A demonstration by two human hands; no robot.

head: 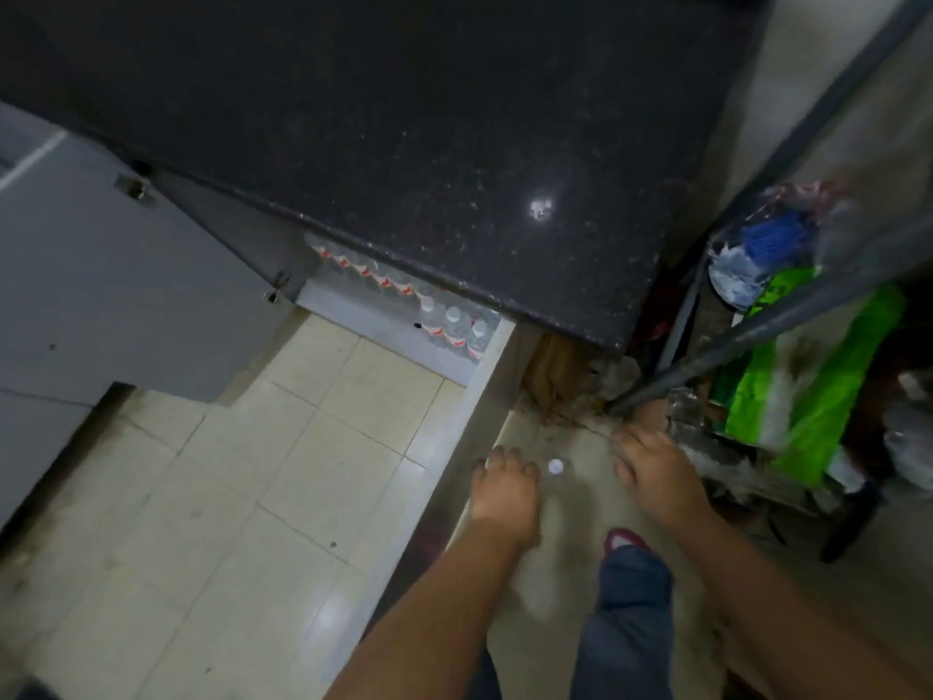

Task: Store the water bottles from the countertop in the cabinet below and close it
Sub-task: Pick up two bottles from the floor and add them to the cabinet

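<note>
nearby, green bag (818, 376) beside countertop (404, 118)

Clear bottles (444, 323) with white caps and red labels are seen upright in rows inside the open cabinet (389, 330), under the edge of the dark speckled countertop (404, 118). One more clear bottle (555, 490) with a white cap is seen from above, blurred, below the countertop level. The cabinet's grey doors (101, 275) are swung open.

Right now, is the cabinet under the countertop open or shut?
Open. The cabinet door is swung out left, and rows of water bottles show inside under the countertop.
</note>
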